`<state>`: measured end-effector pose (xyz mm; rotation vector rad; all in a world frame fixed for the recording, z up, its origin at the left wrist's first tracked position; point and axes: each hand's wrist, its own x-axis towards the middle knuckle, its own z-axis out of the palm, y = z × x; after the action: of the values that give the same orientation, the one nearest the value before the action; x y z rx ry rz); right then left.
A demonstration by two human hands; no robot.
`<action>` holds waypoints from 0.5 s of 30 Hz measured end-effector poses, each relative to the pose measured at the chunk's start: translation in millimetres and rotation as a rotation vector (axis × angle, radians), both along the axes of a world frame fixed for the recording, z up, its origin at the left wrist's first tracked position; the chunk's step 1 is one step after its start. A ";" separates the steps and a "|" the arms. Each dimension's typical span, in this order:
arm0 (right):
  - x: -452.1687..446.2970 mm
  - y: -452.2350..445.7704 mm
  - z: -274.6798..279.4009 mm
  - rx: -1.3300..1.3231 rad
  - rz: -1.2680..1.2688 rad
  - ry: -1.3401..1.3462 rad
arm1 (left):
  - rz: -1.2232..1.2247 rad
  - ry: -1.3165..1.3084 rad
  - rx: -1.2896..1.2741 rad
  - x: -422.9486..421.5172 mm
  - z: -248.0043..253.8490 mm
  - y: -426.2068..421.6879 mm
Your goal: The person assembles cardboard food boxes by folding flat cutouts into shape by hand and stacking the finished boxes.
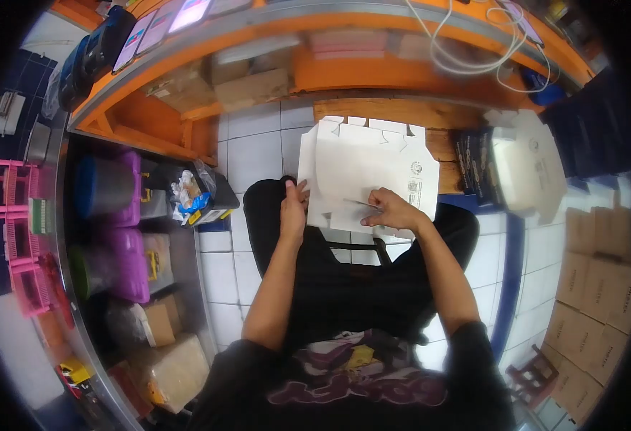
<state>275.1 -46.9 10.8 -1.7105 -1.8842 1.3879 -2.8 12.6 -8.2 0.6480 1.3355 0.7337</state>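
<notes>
Across my lap lies a flat, unfolded white cardboard piece (pixel 365 169) with notched edges and small printed marks at its right side. My left hand (pixel 294 208) is at its left edge, fingers close against the board. Over its lower part, my right hand (pixel 393 210) is closed around a thin, dark, pointed object (pixel 363 204), too small to name for certain. More white cardboard pieces (pixel 527 165) are piled to the right, beside dark printed boxes (pixel 475 161).
An orange workbench (pixel 258 29) with phones and white cables (pixel 473 68) runs across the top. At the left stand purple bins (pixel 130 262), a bin of rubbish (pixel 218 197) and metal shelving. Brown cartons (pixel 592 287) are stacked at the right.
</notes>
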 end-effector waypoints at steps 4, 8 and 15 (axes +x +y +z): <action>9.7 -7.8 -18.7 -0.017 -0.184 0.292 | -0.059 0.028 0.213 -4.1 0.8 -5.1; 17.3 -17.0 -24.6 -0.147 -0.357 0.433 | -0.433 0.533 0.745 -7.3 10.1 -7.9; -45.5 -43.8 5.7 0.325 -0.032 -0.407 | -0.366 0.755 0.580 -2.2 -20.2 -4.1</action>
<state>229.7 -90.7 16.4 -1.9401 -2.1273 0.7014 -5.0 8.5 -28.4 1.7103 1.6085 0.5872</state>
